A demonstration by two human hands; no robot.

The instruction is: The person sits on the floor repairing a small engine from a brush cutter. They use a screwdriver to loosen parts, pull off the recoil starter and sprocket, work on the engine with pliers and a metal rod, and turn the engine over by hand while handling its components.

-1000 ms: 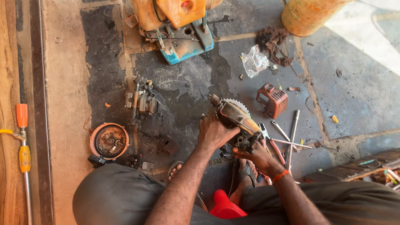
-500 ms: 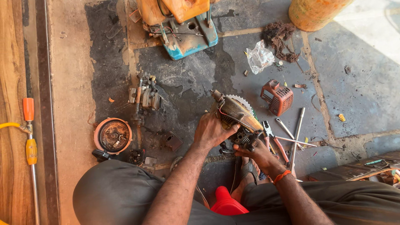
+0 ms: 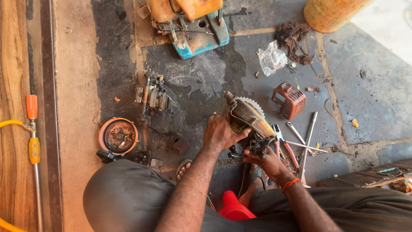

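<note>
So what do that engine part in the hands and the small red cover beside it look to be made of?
The engine part looks like cast metal: dull grey-brown, greasy, with pale toothed fins at its rim. The red cover seems moulded plastic: even colour, slotted vents, though dusty. Both are guesses from looks alone.

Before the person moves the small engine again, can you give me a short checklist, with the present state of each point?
1. Left hand steadies the engine from its side: ok.
2. Right hand is at the lower end of the engine: ok; its exact grip is hidden, cannot tell.
3. Engine rests firmly on the stone floor: cannot tell, its underside is hidden.
4. Loose tools lie right beside the right hand, crowding the spot: not ok.
5. Bare toes sit close to the engine: not ok.
6. Red engine cover lies apart from the work: ok.
</note>
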